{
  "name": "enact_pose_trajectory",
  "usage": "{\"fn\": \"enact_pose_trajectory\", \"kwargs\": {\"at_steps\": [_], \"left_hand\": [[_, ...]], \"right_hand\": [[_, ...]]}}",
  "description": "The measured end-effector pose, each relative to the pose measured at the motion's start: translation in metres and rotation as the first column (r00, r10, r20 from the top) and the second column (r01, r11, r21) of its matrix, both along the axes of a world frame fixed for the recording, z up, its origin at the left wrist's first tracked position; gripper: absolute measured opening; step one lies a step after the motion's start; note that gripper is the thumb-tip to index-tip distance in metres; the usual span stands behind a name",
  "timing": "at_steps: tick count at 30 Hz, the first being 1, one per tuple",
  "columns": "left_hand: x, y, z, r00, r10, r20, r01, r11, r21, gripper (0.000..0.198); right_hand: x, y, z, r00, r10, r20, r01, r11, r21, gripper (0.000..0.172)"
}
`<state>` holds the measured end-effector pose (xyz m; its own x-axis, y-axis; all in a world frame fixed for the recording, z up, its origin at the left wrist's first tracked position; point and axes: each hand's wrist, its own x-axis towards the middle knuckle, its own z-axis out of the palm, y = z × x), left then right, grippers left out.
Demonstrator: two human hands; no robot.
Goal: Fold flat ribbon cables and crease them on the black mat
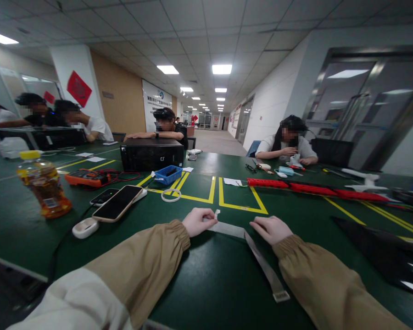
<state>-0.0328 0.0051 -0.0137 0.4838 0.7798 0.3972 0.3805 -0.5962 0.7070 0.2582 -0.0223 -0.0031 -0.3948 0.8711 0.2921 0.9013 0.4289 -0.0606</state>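
A long flat grey ribbon cable [261, 261] lies on the green table [206, 284] and runs from between my hands toward the near right, ending in a white connector. My left hand [201, 221] is closed and pinches the cable's far end, whose tip sticks up. My right hand [271, 229] rests curled with its fingers pressed on the cable a little further along. Both arms wear tan sleeves.
A phone [119, 202], a white case [85, 227], a drink bottle [44, 183], a tape ring [171, 195], a blue tray [168, 174], an orange multimeter [86, 178], a black computer case [151, 154] and red power strips [316, 188] lie beyond. Other people sit around the table.
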Motion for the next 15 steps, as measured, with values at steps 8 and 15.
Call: {"fn": "enact_pose_trajectory", "kwargs": {"at_steps": [8,15], "left_hand": [[0.000,-0.002,0.001,0.999,-0.053,-0.002,0.053,0.998,0.036,0.022],[0.001,-0.001,0.000,0.998,-0.061,0.017,0.061,0.998,0.016,0.025]], "right_hand": [[0.095,0.005,0.017,0.819,-0.573,-0.042,0.570,0.820,-0.057,0.029],[0.173,-0.013,0.004,0.342,-0.922,-0.183,0.939,0.340,0.043,0.051]]}}
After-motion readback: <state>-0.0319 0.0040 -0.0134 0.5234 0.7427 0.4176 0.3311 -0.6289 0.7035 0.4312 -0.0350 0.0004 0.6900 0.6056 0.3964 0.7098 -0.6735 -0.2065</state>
